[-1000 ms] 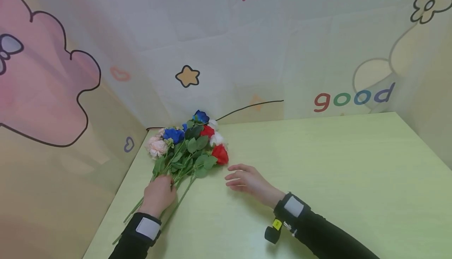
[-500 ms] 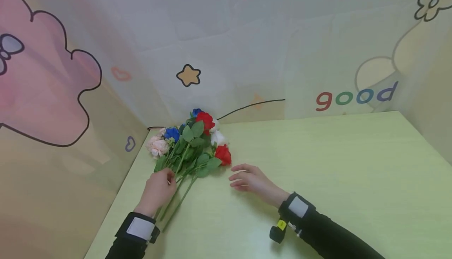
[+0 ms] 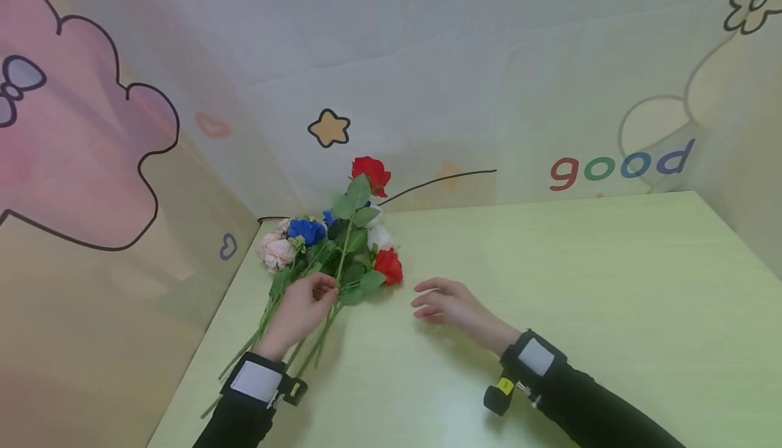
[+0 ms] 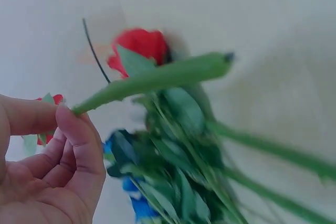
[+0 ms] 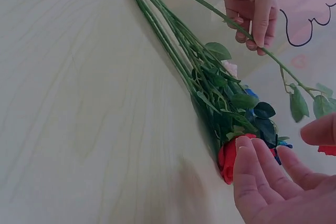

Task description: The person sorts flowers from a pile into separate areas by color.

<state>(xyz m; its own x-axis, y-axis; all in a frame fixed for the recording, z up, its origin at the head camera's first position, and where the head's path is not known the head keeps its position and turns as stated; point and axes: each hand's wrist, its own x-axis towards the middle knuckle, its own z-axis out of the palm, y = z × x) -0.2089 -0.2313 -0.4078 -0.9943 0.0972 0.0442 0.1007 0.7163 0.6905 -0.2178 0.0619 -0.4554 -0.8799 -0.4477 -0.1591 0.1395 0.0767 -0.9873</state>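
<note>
Now, my left hand (image 3: 301, 312) pinches one red rose (image 3: 370, 173) by its stem, raised above the bunch of flowers (image 3: 324, 251).
My right hand (image 3: 449, 305) rests relaxed, empty, right of the bunch; I judge the leaves could snag neighbouring stems and drag them.

Red rose (image 3: 370, 173) on long green stem, raised at a tilt, bloom up (leaves below it), stem pinched in left hand (image 3: 302, 312). Remaining bunch (image 3: 318, 251) lies flat on table.
</note>
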